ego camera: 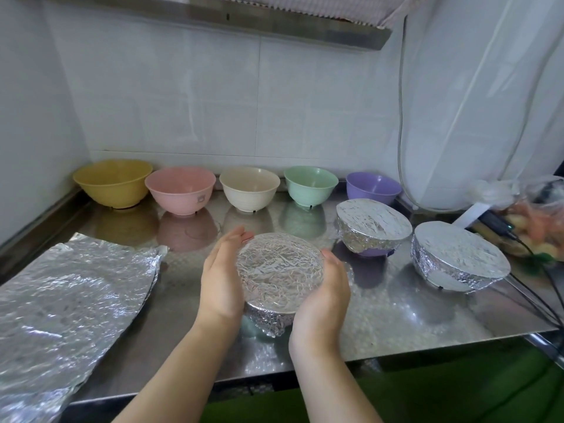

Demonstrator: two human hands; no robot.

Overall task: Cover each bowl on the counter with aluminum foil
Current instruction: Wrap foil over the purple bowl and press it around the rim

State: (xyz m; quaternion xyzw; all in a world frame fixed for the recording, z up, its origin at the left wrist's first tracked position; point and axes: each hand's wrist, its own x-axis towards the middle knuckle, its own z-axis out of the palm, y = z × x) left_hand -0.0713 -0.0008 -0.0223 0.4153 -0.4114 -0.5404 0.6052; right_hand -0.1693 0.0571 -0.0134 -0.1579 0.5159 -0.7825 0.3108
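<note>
A bowl wrapped in foil (279, 270) stands on the steel counter (396, 312) in front of me. My left hand (224, 276) presses its left side with fairly straight fingers. My right hand (323, 294) cups its right side, fingers curled round the foil. Along the back wall stand uncovered bowls: yellow (113, 183), pink (180, 190), cream (249, 189), green (310, 184) and purple (374, 186). At the right sit two more foil-covered bowls, a purple one (374, 222) and a white one (457, 257). A stack of foil sheets (67, 294) lies at the left.
Black cables (534, 270) run along the counter's right edge beside a plastic bag (537, 209) of food. White walls close the back and left. The counter's front edge is just below my forearms. A hood hangs overhead.
</note>
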